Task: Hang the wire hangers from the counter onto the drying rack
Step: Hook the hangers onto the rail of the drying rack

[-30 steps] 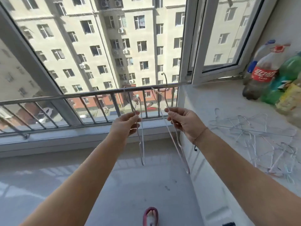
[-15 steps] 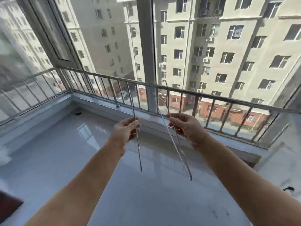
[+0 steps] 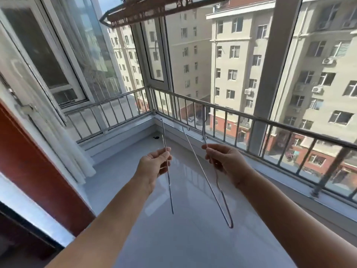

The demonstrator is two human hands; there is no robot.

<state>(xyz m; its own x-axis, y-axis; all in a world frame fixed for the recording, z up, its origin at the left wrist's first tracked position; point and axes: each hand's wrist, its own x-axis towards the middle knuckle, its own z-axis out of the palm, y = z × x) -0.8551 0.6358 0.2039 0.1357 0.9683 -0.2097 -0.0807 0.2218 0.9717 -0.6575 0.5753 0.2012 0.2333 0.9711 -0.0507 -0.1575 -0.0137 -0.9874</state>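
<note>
At the far left stands a red-brown wall (image 3: 29, 151), and just beside it a white curtain (image 3: 65, 147) hangs down to the pale, shiny floor (image 3: 183, 244). Behind the curtain is a side window (image 3: 48, 59) with a white frame. The left hand (image 3: 154, 165) is held out over the floor, thumb and fingers pinching the wire of a hanger (image 3: 170, 194). This hanger is seen edge-on, so it looks like one thin upright line, with its hook above the hand and its lower end hanging free below the wrist. High above, along the top edge of the view, runs the brown drying rack (image 3: 146, 11), a long bar with a row of small cut-out holes. Both hangers are well below it and touch no part of it. To the right, the right hand (image 3: 224, 161) grips the neck of a second hanger (image 3: 206, 176), fingers curled round the wire. Its hook points up in front of the metal railing (image 3: 241, 114), and its frame slants down to a narrow loop near the right forearm. The two hangers are near each other but apart. The railing runs along the sill from the corner off to the right, past a wide grey window post (image 3: 270, 64). Through the glass stand tall beige apartment blocks (image 3: 235, 55).
</note>
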